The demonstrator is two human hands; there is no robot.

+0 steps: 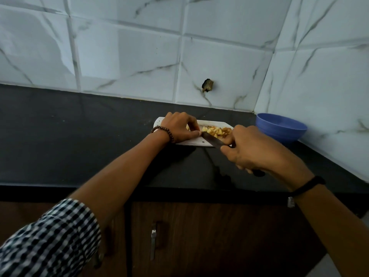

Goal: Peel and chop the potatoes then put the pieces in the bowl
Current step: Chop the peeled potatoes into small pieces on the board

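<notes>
A white chopping board (191,143) lies on the black counter. On it sits a pile of yellow potato pieces (214,131). My left hand (179,127) rests on the board's left part, fingers curled down on a bit of potato that is mostly hidden under them. My right hand (253,148) grips the dark handle of a knife (212,140), whose blade lies across the board with its tip beside my left fingertips. A blue bowl (281,126) stands to the right of the board, in the corner; I cannot see inside it.
The black counter (79,140) stretches far to the left. Marble-patterned tiled walls close the back and right side, with a small dark hole (208,85) in the back wall. Below the counter's front edge are wooden cabinet doors with a metal handle (153,243).
</notes>
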